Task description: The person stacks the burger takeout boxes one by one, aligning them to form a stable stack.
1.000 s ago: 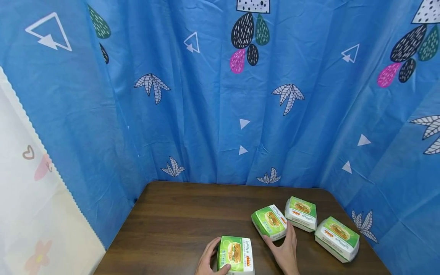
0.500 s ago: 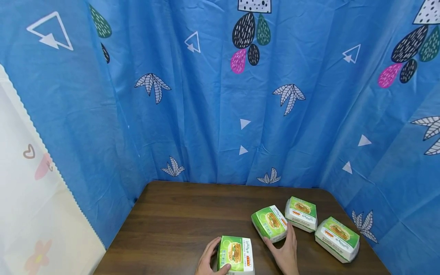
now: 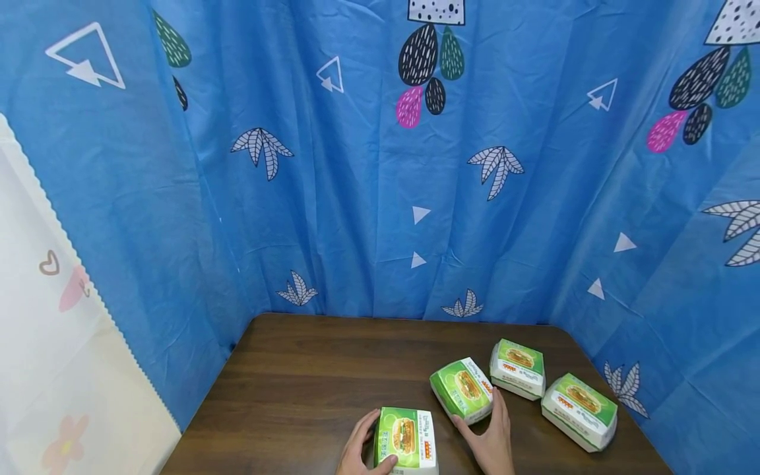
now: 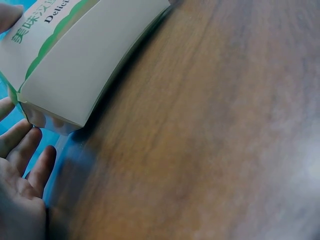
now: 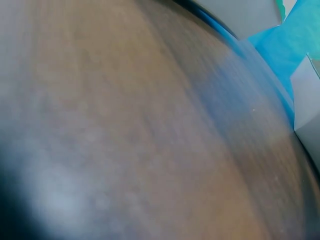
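Note:
Near the front edge, a green-and-white burger box lies with my left hand around its left side. That thumb bends over the box's near edge, and the fingers reach along its far left side. In the left wrist view, fingertips touch the end of this box. Farther right, my right hand grips a second burger box, thumb at its near side and fingers at its right side. This box sits turned at an angle. The right hand does not show in the right wrist view.
Two more burger boxes stand on the right side, the nearer one by the table's right edge. The brown wooden table extends left. A blue patterned curtain hangs behind, and a pale cloth hangs at left.
My right hand and the box it grips have shifted slightly towards me and left. My left hand and its box have hardly moved. The head view has turned a little.

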A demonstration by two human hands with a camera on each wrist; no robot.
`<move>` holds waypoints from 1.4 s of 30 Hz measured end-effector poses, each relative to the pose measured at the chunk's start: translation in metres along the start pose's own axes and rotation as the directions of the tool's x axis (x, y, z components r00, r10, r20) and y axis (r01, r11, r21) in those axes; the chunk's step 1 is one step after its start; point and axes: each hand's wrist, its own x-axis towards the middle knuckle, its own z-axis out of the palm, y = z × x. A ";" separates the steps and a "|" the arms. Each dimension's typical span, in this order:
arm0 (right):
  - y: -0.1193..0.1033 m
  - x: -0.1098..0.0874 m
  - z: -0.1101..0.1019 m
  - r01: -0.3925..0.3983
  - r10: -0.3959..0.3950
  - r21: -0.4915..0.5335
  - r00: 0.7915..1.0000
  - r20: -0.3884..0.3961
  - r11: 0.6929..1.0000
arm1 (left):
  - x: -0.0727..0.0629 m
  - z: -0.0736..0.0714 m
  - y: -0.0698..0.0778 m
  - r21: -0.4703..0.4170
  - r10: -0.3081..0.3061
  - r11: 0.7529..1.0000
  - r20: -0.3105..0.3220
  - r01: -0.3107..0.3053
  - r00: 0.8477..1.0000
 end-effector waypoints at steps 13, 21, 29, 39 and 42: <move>-0.005 -0.007 -0.005 -0.016 0.017 -0.019 0.999 0.039 1.000 | -0.001 -0.001 0.006 -0.052 -0.068 0.996 -0.005 0.068 0.998; -0.006 -0.012 -0.004 0.011 -0.011 -0.004 1.000 0.001 1.000 | -0.001 0.000 0.005 -0.047 -0.057 0.997 -0.007 0.057 0.998; -0.007 -0.015 -0.005 0.003 -0.002 -0.014 1.000 0.011 1.000 | -0.001 0.000 -0.002 -0.018 0.019 1.000 -0.023 -0.020 1.000; -0.009 -0.017 -0.006 -0.054 0.054 -0.024 0.998 0.034 0.998 | -0.001 0.000 -0.001 -0.006 0.038 0.999 -0.028 -0.038 0.999; -0.009 -0.017 -0.007 -0.066 0.067 -0.022 0.997 0.041 0.998 | -0.001 0.000 -0.001 -0.010 0.036 0.999 -0.024 -0.036 0.999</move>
